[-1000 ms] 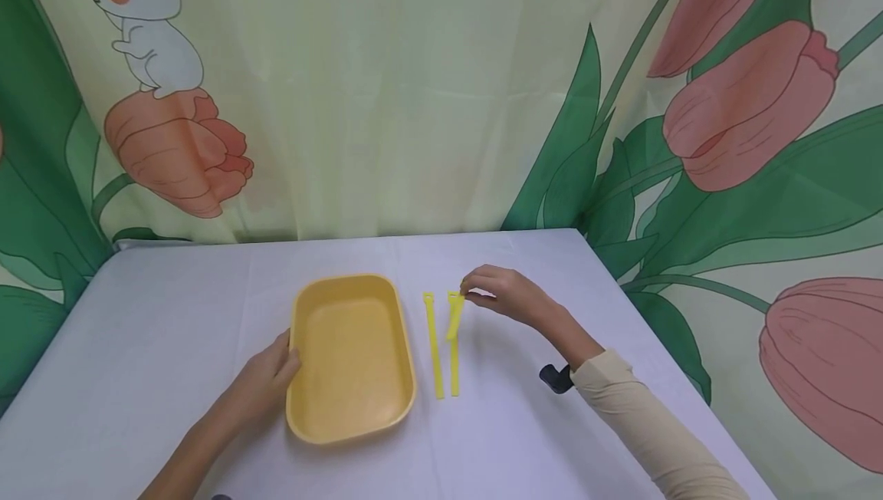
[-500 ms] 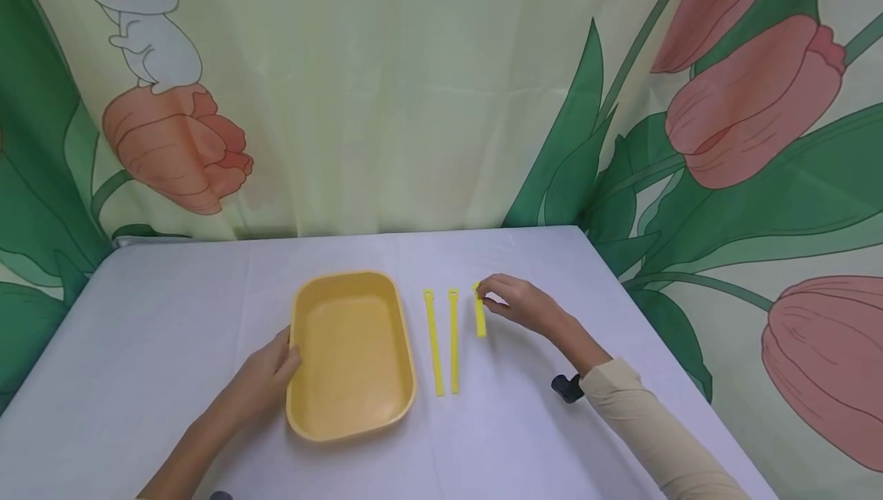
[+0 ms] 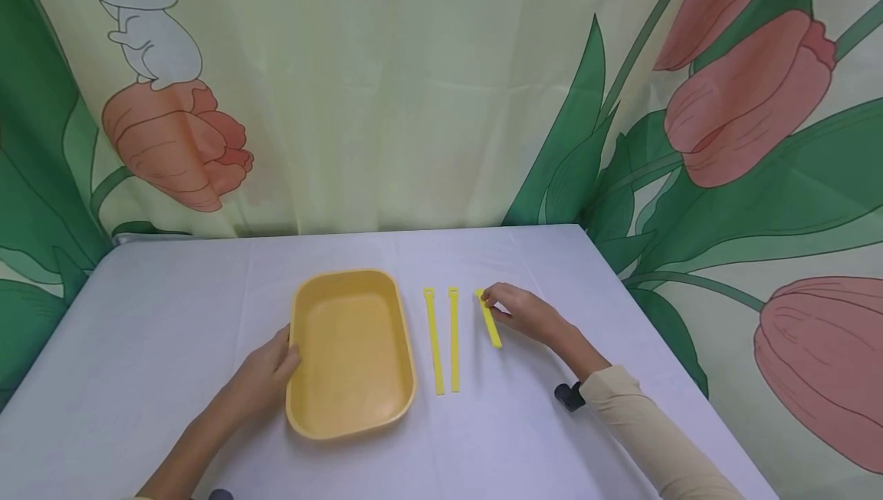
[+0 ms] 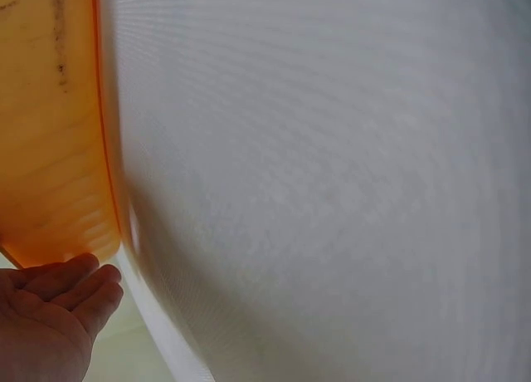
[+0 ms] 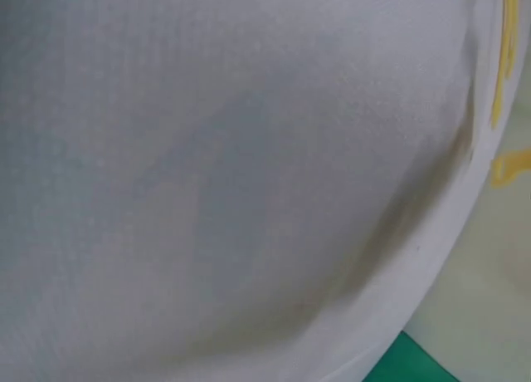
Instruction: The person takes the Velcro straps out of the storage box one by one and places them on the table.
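Note:
A yellow rectangular tray (image 3: 350,425) stands on the table. My left hand (image 3: 260,371) grips its left rim, with the thumb over the edge. In the left wrist view the fingers of that hand (image 4: 58,311) lie against the outside of the tray (image 4: 54,149). To the right of the tray, two thin yellow strips, a left one (image 3: 434,347) and a right one (image 3: 454,347), lie side by side, each with a slotted far end. My right hand (image 3: 524,311) pinches a third yellow strip (image 3: 491,325) near its far end. This strip slants, its near end pointing right.
A white cloth (image 3: 172,308) covers the table. Behind it hangs a curtain (image 3: 386,101) printed with tulips and a white animal. A small black device (image 3: 569,396) sits at the right wrist.
My right hand has carried the third strip rightward, away from the two lying strips, and its near end has swung to the right. My left hand and the tray hold still.

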